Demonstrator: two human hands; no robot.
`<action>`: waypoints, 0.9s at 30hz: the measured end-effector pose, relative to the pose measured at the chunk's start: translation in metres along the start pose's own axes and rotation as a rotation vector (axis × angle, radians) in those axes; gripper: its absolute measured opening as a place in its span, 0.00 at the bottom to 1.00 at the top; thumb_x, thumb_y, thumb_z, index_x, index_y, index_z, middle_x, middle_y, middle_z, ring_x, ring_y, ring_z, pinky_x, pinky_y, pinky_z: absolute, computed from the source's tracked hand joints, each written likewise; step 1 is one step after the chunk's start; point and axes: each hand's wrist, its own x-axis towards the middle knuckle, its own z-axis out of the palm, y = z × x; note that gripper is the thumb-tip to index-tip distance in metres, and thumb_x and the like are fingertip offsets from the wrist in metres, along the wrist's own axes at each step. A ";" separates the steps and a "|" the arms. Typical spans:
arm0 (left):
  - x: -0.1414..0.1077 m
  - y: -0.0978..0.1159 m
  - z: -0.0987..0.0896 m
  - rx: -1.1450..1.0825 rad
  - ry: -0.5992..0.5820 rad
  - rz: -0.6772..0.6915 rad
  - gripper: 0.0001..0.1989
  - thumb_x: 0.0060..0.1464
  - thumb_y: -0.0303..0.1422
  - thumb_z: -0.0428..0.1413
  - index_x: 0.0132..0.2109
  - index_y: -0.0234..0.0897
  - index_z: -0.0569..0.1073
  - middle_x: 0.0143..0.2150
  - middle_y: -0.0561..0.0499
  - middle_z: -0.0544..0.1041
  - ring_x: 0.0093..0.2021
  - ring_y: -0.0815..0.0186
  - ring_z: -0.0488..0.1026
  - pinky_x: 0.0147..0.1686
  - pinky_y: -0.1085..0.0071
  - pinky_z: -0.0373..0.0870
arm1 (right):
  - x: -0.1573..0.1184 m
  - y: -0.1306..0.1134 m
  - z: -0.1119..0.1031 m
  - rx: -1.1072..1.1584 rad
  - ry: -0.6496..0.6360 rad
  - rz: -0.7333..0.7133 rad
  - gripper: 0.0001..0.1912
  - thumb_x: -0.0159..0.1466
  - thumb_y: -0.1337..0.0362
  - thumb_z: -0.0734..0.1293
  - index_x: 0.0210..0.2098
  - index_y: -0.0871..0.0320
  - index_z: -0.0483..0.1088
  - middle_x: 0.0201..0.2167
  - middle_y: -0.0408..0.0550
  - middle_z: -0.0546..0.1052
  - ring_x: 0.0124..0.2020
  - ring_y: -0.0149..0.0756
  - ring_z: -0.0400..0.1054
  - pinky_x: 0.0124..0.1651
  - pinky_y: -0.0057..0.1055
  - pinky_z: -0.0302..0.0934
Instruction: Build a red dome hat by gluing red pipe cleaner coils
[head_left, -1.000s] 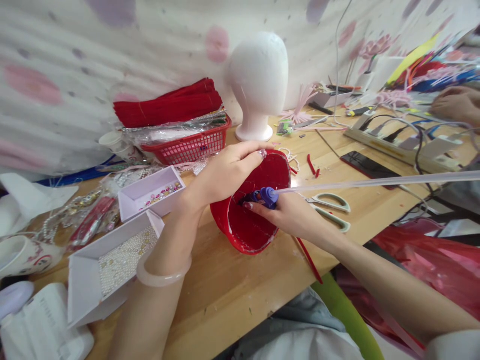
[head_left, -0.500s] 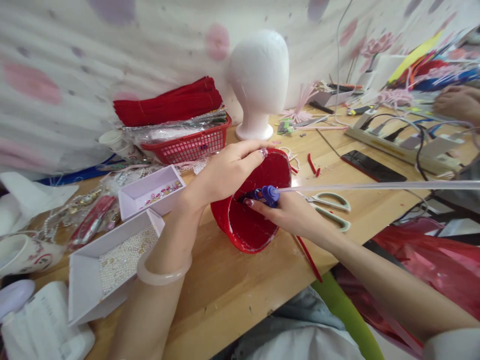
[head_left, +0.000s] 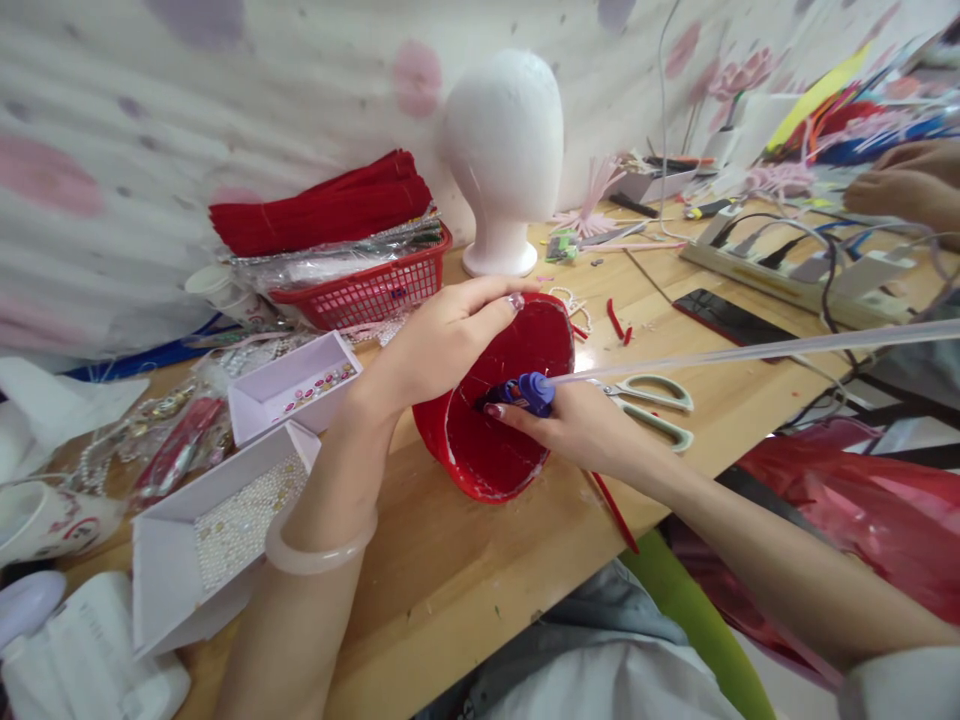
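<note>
A red, hollow, cap-like shell (head_left: 499,465) lies tilted on the wooden table, its open side facing me and white glue-like marks along its rim. My left hand (head_left: 442,340) is closed over its upper left edge, fingers along the rim. Inside the opening, my right hand (head_left: 574,425) grips a blue hot glue gun (head_left: 532,392), whose nozzle points left toward the inner wall; the tip is hard to see. A long clear glue stick (head_left: 712,355) runs out of its back to the right. Green-handled scissors (head_left: 656,395) lie beside my right hand, partly behind it.
A white foam head (head_left: 506,150) stands behind the shell, beside a red basket (head_left: 360,295) of red strips. Two boxes, one with beads (head_left: 154,560) and one with gems (head_left: 251,400), sit left. Right are a phone (head_left: 735,322), a power strip (head_left: 795,285) and another person's hands (head_left: 900,190).
The whole view has shifted slightly, so things sit a little further left. The glue stick's far end slants higher. Both hands keep their hold on shell and glue gun.
</note>
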 end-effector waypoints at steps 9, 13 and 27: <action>0.000 0.000 0.000 -0.026 -0.002 -0.024 0.16 0.64 0.27 0.47 0.49 0.39 0.78 0.55 0.52 0.79 0.59 0.61 0.72 0.63 0.61 0.64 | -0.008 0.002 -0.004 0.010 -0.032 -0.035 0.19 0.62 0.44 0.67 0.33 0.54 0.77 0.31 0.48 0.81 0.32 0.41 0.72 0.35 0.31 0.62; 0.000 -0.001 -0.001 -0.007 0.007 -0.025 0.17 0.63 0.26 0.47 0.50 0.38 0.78 0.55 0.52 0.79 0.58 0.60 0.73 0.63 0.60 0.65 | -0.008 0.000 -0.004 -0.024 -0.054 -0.084 0.21 0.65 0.45 0.63 0.32 0.54 0.75 0.30 0.46 0.80 0.31 0.38 0.72 0.34 0.30 0.61; 0.001 0.000 0.000 0.040 0.009 -0.010 0.17 0.63 0.25 0.46 0.50 0.39 0.78 0.56 0.53 0.79 0.60 0.60 0.71 0.65 0.60 0.63 | -0.008 0.001 -0.002 0.011 -0.013 -0.048 0.18 0.63 0.46 0.66 0.36 0.53 0.77 0.32 0.48 0.81 0.34 0.44 0.74 0.37 0.33 0.65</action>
